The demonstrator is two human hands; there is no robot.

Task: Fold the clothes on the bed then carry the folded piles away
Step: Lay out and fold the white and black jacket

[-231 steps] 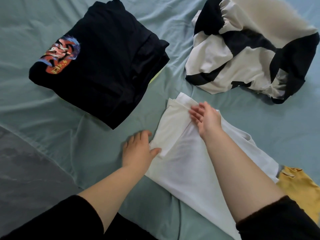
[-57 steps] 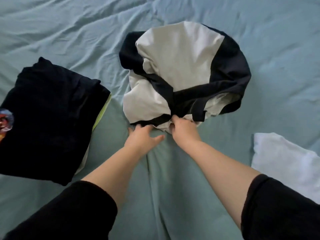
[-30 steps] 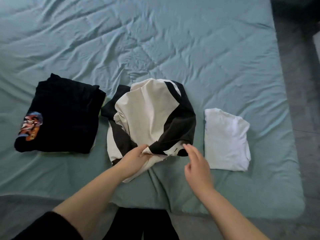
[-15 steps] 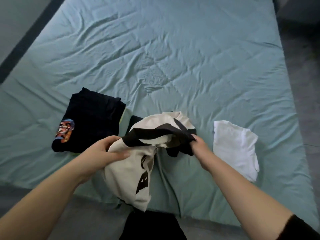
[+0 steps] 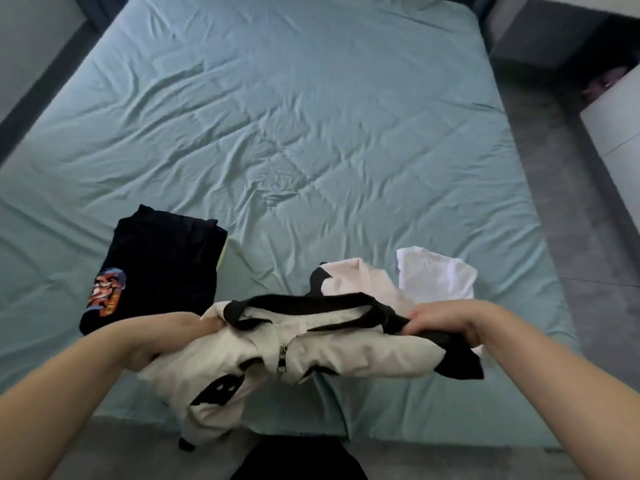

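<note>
Held up over the near edge of the bed (image 5: 311, 133) and stretched sideways: cream-and-black zip jacket (image 5: 346, 355), black band uppermost, cream body sagging below (zip pull (image 5: 282, 356) near the middle). Clenched round its cream end with the left hand (image 5: 173, 337), gripped at its black end with the right hand (image 5: 446, 318). Lying flat on the bed behind: folded black pile (image 5: 162, 265) with a printed patch at left, folded white shirt (image 5: 436, 275) at right, its near edge hidden by the jacket.
</note>
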